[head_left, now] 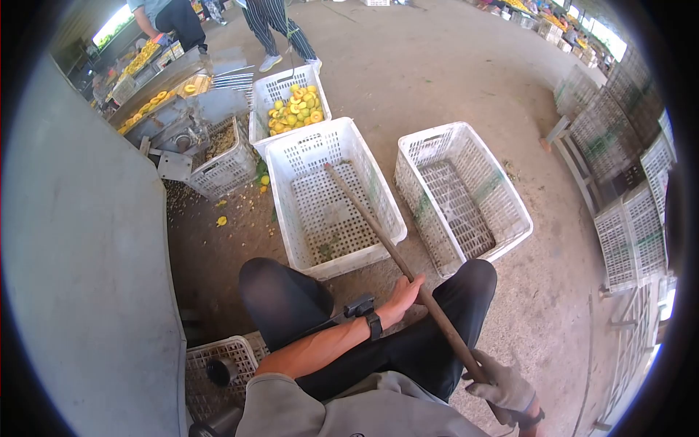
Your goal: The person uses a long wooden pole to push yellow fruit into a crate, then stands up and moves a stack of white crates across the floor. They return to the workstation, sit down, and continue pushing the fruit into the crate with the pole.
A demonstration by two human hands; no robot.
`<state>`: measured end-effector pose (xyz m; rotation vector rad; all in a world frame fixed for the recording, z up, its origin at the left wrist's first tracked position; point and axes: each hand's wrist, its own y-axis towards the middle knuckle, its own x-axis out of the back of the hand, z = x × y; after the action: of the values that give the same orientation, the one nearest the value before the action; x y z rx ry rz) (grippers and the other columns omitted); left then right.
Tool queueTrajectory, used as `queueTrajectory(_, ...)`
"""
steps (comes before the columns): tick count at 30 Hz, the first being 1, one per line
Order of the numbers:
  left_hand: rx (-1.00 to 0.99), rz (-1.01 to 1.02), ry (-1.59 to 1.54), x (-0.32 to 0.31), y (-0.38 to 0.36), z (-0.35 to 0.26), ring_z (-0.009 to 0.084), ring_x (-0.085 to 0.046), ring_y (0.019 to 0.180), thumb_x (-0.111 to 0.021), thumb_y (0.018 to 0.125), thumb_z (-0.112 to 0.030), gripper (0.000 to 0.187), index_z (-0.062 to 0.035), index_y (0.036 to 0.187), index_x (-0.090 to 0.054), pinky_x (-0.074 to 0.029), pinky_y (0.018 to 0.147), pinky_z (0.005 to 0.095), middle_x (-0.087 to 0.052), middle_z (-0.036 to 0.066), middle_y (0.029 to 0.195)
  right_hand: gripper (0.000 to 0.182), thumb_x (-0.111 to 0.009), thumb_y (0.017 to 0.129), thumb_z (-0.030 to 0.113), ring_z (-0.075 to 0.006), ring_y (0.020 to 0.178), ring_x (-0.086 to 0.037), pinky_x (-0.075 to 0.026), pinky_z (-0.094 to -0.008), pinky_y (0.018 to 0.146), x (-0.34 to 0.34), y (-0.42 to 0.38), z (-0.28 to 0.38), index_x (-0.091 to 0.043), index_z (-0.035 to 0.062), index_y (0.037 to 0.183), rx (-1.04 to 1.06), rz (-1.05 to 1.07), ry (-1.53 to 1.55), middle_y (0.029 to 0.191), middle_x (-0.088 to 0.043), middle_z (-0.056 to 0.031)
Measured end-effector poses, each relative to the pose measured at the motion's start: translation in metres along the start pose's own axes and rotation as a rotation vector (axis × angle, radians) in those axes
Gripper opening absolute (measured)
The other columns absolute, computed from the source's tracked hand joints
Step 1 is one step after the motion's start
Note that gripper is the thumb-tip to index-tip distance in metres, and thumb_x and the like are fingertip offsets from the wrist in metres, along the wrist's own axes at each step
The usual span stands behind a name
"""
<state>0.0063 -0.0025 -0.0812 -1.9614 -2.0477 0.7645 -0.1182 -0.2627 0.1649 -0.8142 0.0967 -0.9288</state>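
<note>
A long wooden stick (389,244) slants from inside a white plastic crate (378,207) down to the lower right, across my right thigh. My left hand (400,300), bare and with a dark band at the wrist, is closed round its middle. Near the stick's lower end, my right hand (506,386) in a grey glove is wrapped round it. The stick's far tip lies over the crate, which holds no fruit. A second white crate (510,244) stands to its right, also without fruit.
A crate (256,131) of yellow-green fruit (297,109) stands beyond the middle crate. At left are a grey metal panel (87,240) and a crate of scraps (218,171). Stacked crates (630,226) stand at right. People (280,29) are at the back.
</note>
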Motion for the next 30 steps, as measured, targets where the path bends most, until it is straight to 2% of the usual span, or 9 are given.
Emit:
queueTrajectory(2, -0.002, 0.02, -0.03, 0.001, -0.003, -0.003, 0.0186, -0.065, 0.074, -0.06, 0.104, -0.042, 0.049, 0.0046, 0.089, -0.059, -0.055, 0.064, 0.0375, -0.063, 0.011, 0.084, 0.089, -0.076, 0.089, 0.021, -0.0244, 0.092, -0.076, -0.06, -0.033, 0.081, -0.007, -0.019, 0.002, -0.028, -0.0062, 0.159, -0.068, 0.057, 0.271, 0.121, -0.074, -0.0204)
queueTrajectory(5, -0.007, 0.004, -0.013, 0.002, -0.002, -0.003, 0.0191, -0.066, 0.073, -0.059, 0.105, -0.042, 0.05, 0.0056, 0.088, -0.059, -0.055, 0.063, 0.0381, -0.064, 0.012, 0.084, 0.092, -0.073, 0.086, 0.012, -0.0243, 0.089, -0.076, -0.06, -0.0303, 0.072, -0.002, -0.043, 0.01, -0.022, -0.0069, 0.161, -0.209, 0.055, 0.159, 0.121, -0.073, -0.0218)
queueTrajectory(6, -0.006, -0.007, 0.002, 0.001, -0.002, -0.003, 0.0193, -0.066, 0.073, -0.059, 0.105, -0.042, 0.051, 0.006, 0.088, -0.059, -0.056, 0.063, 0.0382, -0.064, 0.013, 0.084, 0.083, -0.07, 0.084, 0.006, -0.0205, 0.077, -0.075, -0.056, -0.027, 0.059, -0.005, -0.05, 0.016, -0.033, -0.0078, 0.157, -0.22, -0.022, 0.19, 0.112, -0.076, -0.0196)
queueTrajectory(9, -0.003, 0.003, 0.018, 0.001, -0.002, -0.005, 0.0197, -0.066, 0.073, -0.059, 0.105, -0.043, 0.053, 0.0071, 0.088, -0.059, -0.055, 0.063, 0.0387, -0.065, 0.014, 0.083, 0.063, -0.065, 0.097, 0.012, -0.0113, 0.072, -0.064, -0.053, -0.0264, 0.065, -0.014, -0.06, 0.003, -0.047, 0.0106, 0.157, -0.158, -0.118, 0.173, 0.102, -0.074, -0.0068)
queueTrajectory(15, -0.014, 0.026, -0.041, -0.005, 0.002, 0.0, 0.0202, -0.067, 0.071, -0.059, 0.105, -0.045, 0.056, 0.0075, 0.087, -0.059, -0.055, 0.062, 0.0388, -0.065, 0.013, 0.079, 0.062, -0.067, 0.097, 0.015, -0.0109, 0.066, -0.059, -0.05, -0.0259, 0.06, -0.026, -0.047, -0.017, -0.049, 0.0106, 0.156, -0.13, -0.239, 0.14, 0.096, -0.072, -0.0043)
queueTrajectory(18, -0.054, 0.031, 0.002, -0.003, 0.009, 0.008, 0.0201, -0.067, 0.071, -0.058, 0.105, -0.045, 0.055, 0.0064, 0.086, -0.06, -0.056, 0.063, 0.038, -0.065, 0.013, 0.08, 0.074, -0.07, 0.081, 0.005, -0.0169, 0.065, -0.071, -0.05, -0.026, 0.051, -0.029, -0.044, 0.003, -0.046, -0.0089, 0.15, -0.224, -0.335, 0.138, 0.099, -0.077, -0.0167)
queueTrajectory(21, -0.012, 0.065, -0.014, -0.001, 0.008, 0.004, 0.0201, -0.068, 0.071, -0.059, 0.105, -0.045, 0.054, 0.0063, 0.088, -0.061, -0.057, 0.063, 0.0368, -0.066, 0.013, 0.081, 0.066, -0.07, 0.08, 0.005, -0.0149, 0.057, -0.067, -0.046, -0.0253, 0.047, -0.034, -0.043, 0.01, -0.055, -0.009, 0.143, -0.216, -0.392, 0.15, 0.089, -0.078, -0.0149)
queueTrajectory(24, 0.019, 0.02, -0.022, -0.004, -0.007, -0.017, 0.0201, -0.069, 0.071, -0.059, 0.105, -0.044, 0.053, 0.0068, 0.091, -0.062, -0.058, 0.063, 0.0364, -0.066, 0.013, 0.082, 0.068, -0.071, 0.079, 0.006, -0.0153, 0.058, -0.068, -0.047, -0.0255, 0.047, -0.033, -0.042, 0.006, -0.055, -0.0087, 0.143, -0.212, -0.385, 0.153, 0.09, -0.077, -0.0155)
queueTrajectory(30, 0.019, 0.045, -0.012, -0.002, -0.001, -0.011, 0.0196, -0.069, 0.071, -0.06, 0.105, -0.043, 0.052, 0.0069, 0.093, -0.063, -0.059, 0.063, 0.0359, -0.067, 0.013, 0.084, 0.066, -0.074, 0.078, 0.009, -0.0154, 0.057, -0.068, -0.046, -0.026, 0.045, -0.034, -0.042, 0.004, -0.058, -0.0085, 0.139, -0.217, -0.401, 0.159, 0.089, -0.077, -0.016)
